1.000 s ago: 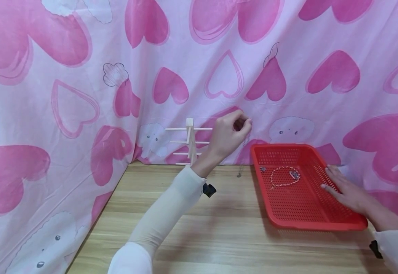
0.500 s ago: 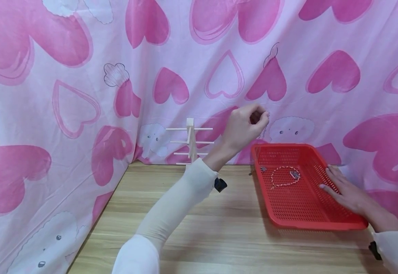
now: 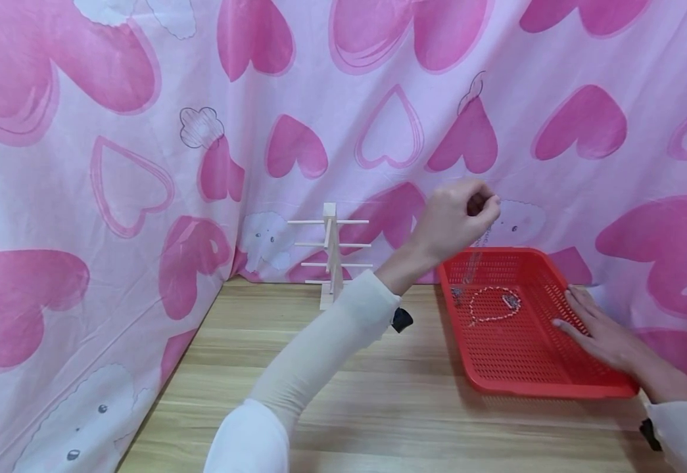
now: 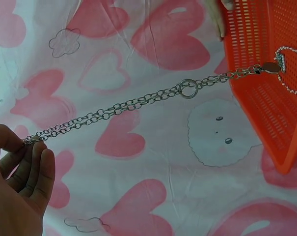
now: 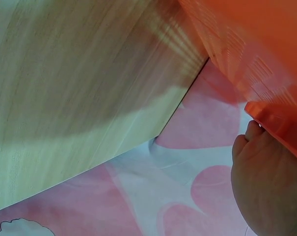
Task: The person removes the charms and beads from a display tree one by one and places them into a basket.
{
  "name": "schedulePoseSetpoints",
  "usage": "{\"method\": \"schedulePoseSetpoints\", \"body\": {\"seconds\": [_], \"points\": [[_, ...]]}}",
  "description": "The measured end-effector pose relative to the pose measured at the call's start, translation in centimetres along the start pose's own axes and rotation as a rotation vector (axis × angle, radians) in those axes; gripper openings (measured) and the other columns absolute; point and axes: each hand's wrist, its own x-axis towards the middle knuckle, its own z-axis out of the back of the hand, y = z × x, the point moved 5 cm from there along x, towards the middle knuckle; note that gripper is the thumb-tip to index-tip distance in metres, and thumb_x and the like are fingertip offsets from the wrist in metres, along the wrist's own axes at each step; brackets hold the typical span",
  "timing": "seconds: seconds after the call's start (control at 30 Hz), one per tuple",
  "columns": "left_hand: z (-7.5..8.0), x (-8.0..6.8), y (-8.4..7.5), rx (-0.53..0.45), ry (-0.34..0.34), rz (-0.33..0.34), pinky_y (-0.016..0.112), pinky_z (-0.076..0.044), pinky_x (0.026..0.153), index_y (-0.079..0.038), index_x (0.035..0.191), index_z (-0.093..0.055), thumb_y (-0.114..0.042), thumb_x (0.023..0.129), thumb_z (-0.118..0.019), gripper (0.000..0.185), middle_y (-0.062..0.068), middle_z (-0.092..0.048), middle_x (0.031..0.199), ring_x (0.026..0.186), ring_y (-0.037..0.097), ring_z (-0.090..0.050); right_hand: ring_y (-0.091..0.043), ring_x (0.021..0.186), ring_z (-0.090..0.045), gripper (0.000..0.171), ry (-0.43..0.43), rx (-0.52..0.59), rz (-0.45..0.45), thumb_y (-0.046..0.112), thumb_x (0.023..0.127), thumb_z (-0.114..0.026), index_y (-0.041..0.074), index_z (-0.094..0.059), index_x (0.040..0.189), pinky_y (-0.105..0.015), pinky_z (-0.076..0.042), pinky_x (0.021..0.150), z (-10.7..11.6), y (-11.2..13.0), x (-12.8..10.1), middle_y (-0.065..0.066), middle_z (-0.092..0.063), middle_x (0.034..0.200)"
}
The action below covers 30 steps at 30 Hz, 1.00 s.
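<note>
Left hand pinches silver chain, dangling over red basket; right hand lies flat inside, at 3 o'clock. Best lowered slowly, pendant first, avoiding the beaded necklace.

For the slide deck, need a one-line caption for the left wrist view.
Left hand pinches a silver chain with a ring link, stretched toward the red mesh basket, against a pink heart-print cloth.

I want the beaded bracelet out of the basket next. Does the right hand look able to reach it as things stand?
Probably yes. The right hand lies flat on the red basket rim, holding nothing, and only bare mesh separates it from the beaded bracelet.
</note>
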Motion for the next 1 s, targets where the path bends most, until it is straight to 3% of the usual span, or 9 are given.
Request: {"method": "schedulePoseSetpoints", "body": {"seconds": [0.33, 0.6, 0.7, 0.83, 0.93, 1.0], "points": [[-2.6, 0.5, -0.8, -0.025, 0.11, 0.051, 0.005, -0.048, 0.072, -0.006, 0.093, -0.073, -0.009, 0.102, -0.065, 0.012, 0.002, -0.073, 0.082, 0.072, 0.001, -0.059, -0.063, 0.157, 0.002, 0.093, 0.045, -0.031, -0.039, 0.05, 0.11, -0.051, -0.001, 0.0, 0.168, -0.093, -0.027, 0.101, -0.1, -0.5, 0.2, -0.031, 0.012, 0.175], [-4.9, 0.6, -0.8, -0.028, 0.18, 0.169, 0.003, -0.046, 0.073, -0.014, 0.099, -0.075, -0.017, 0.105, -0.064, 0.013, -0.007, -0.072, 0.085, 0.076, -0.005, -0.06, -0.061, 0.158, 0.007, 0.092, 0.04, -0.012, -0.028, 0.049, 0.11, -0.051, 0.0, 0.001, 0.169, -0.093, -0.026, 0.101, -0.3, -0.7, 0.3, -0.027, 0.017, 0.175], [-5.7, 0.7, -1.0, 0.028, 0.199, 0.174, 0.001, -0.044, 0.075, -0.018, 0.098, -0.075, -0.02, 0.104, -0.063, 0.014, -0.012, -0.07, 0.086, 0.078, -0.008, -0.058, -0.057, 0.16, 0.011, 0.092, 0.03, 0.008, -0.018, 0.047, 0.11, -0.051, -0.001, 0.001, 0.169, -0.092, -0.024, 0.103, -0.3, -0.7, 0.3, -0.026, 0.017, 0.176], [-6.9, 0.7, -1.4, 0.111, 0.198, 0.106, 0.001, -0.041, 0.074, -0.02, 0.091, -0.074, -0.02, 0.103, -0.065, 0.015, -0.012, -0.069, 0.083, 0.077, -0.008, -0.057, -0.051, 0.161, 0.017, 0.09, 0.013, 0.04, 0.004, 0.044, 0.111, -0.051, -0.003, 0.0, 0.168, -0.09, -0.019, 0.108, -0.4, -0.6, 0.1, -0.025, 0.018, 0.176], [-7.9, 0.4, -1.3, 0.132, 0.23, 0.109, 0.001, -0.041, 0.072, -0.02, 0.089, -0.072, -0.02, 0.103, -0.065, 0.016, -0.013, -0.068, 0.08, 0.075, -0.009, -0.056, -0.048, 0.162, 0.019, 0.089, 0.003, 0.053, 0.018, 0.043, 0.111, -0.051, -0.004, -0.001, 0.168, -0.09, -0.016, 0.111, -0.4, -0.5, 0.0, -0.024, 0.018, 0.176], [-8.7, 0.2, -1.2, 0.127, 0.276, 0.145, 0.001, -0.042, 0.071, -0.02, 0.092, -0.071, -0.021, 0.104, -0.063, 0.014, -0.015, -0.068, 0.081, 0.074, -0.009, -0.055, -0.049, 0.162, 0.017, 0.088, 0.004, 0.053, 0.022, 0.042, 0.111, -0.051, -0.004, -0.002, 0.168, -0.09, -0.017, 0.11, -0.5, -0.5, 0.0, -0.024, 0.017, 0.176]]}}
